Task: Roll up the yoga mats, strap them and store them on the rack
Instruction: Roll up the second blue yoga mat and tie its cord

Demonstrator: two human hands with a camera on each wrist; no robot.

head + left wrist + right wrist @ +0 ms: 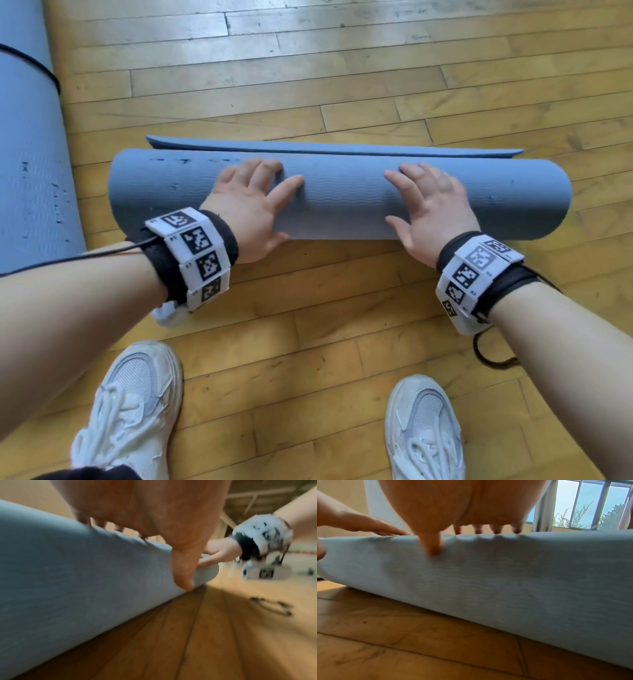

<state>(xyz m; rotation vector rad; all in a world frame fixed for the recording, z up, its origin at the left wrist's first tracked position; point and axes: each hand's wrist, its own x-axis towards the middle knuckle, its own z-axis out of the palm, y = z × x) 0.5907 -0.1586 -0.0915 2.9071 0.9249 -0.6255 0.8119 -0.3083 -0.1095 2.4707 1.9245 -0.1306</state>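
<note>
Strapped mat (30, 154) left, apparently cords (272, 605) (blurred)

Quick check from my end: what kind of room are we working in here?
Probably an exercise or yoga studio: a wooden strip floor, a nearly rolled blue mat under both hands, a second blue mat at the left, and large windows behind.

Bright and sharp from the head view, with daylight glare whitening the far floor (308, 31) and wide-angle bending at the edges; softer, motion-blurred and warmer from both wrists, backlit by a window (590, 504), with shadow under the rolled mat (488, 581).
</note>
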